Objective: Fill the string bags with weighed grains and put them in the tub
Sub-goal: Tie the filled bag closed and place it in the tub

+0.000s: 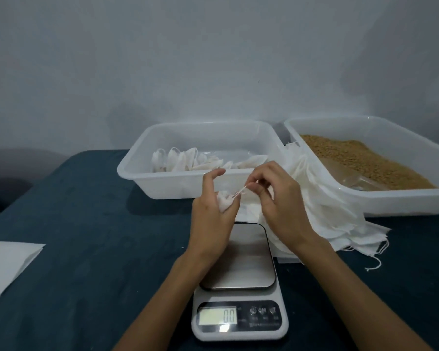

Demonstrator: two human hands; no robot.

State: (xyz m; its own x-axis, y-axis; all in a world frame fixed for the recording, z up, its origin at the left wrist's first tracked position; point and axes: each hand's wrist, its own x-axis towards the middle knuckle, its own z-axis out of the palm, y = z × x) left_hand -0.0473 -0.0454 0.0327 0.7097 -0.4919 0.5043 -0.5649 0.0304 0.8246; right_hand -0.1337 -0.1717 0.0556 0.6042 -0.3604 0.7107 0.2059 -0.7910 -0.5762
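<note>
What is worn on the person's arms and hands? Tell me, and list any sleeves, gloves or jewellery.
Nothing is worn that shows. The left hand and right hand are bare, with no gloves, and no rings or watch are visible. Both forearms are bare down to the bottom edge of the picture, with no sleeve in view.

The scale (239,295) display (218,315) reads 0.0; its button labels are too blurred to read.
</note>
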